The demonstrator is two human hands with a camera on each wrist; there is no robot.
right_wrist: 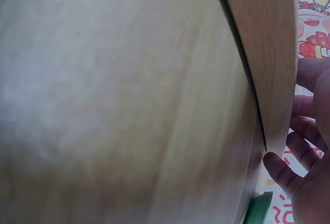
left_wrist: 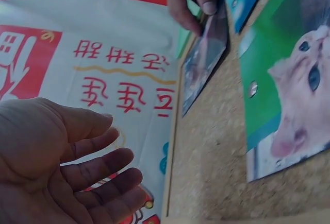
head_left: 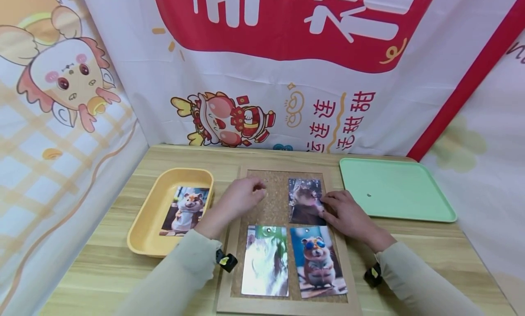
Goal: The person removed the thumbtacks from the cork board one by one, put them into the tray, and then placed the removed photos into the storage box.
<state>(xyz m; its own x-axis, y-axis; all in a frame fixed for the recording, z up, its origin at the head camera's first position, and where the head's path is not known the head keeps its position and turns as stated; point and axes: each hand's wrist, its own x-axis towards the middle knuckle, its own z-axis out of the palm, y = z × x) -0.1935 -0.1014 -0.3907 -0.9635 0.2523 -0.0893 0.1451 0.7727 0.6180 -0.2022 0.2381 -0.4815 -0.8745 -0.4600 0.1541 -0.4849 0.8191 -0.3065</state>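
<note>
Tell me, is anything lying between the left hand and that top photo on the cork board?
Nothing visible. Only bare cork board separates the left hand from the top photo, whose right edge the right hand touches with its fingers.

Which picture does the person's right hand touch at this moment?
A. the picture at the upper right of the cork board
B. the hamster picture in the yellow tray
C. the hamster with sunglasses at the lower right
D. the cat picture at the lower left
A: the right hand has its fingers on the edge of the upper right picture on the cork board, while the left hand hovers with nothing in it.
</note>
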